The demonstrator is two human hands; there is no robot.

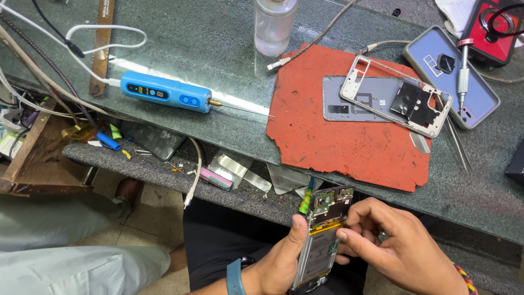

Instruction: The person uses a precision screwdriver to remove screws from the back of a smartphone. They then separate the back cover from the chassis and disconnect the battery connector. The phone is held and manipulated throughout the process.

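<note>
An opened smartphone (323, 235) with its back off shows a circuit board at the top and a battery below. My left hand (278, 259) grips it along its left edge, thumb on the frame. My right hand (398, 246) is at its right side, with the fingertips pinching at the yellow strip just above the battery. Both are held low over my lap, below the glass-topped bench (218, 49). A blue band is on my left wrist.
A red mat (327, 136) on the bench carries a grey back cover (355, 101) and a metal mid-frame (398, 95). A blue pen-shaped power tool (166, 92), a clear bottle (274, 24), a cased phone (464, 82) with a screwdriver (463, 74), tweezers (458, 145) and cables lie around. Another person's legs are at the left.
</note>
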